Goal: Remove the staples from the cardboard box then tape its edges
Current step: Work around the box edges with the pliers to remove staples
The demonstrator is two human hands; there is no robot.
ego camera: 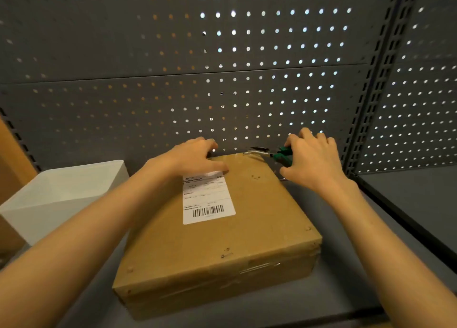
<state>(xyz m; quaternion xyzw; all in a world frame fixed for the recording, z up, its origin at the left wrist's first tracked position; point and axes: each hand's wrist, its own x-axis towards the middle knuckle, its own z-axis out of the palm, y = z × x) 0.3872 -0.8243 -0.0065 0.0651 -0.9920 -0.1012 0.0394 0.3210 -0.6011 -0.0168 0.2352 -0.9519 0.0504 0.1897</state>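
A flat brown cardboard box (259,219) lies on the grey shelf, with a white barcode label (207,199) on its top and clear tape over its near edge. My left hand (195,157) rests on the far left part of the box top, fingers curled over the far edge. My right hand (311,157) grips green-handled pliers (282,156), whose metal jaws (254,152) touch the far edge of the box. A staple (227,254) and small holes show near the front of the top.
A white open bin (74,179) stands left of the box. A grey pegboard wall (222,55) rises right behind the box. A slotted upright post (371,93) and a second shelf (420,199) lie to the right. Brown cardboard shows at the far left.
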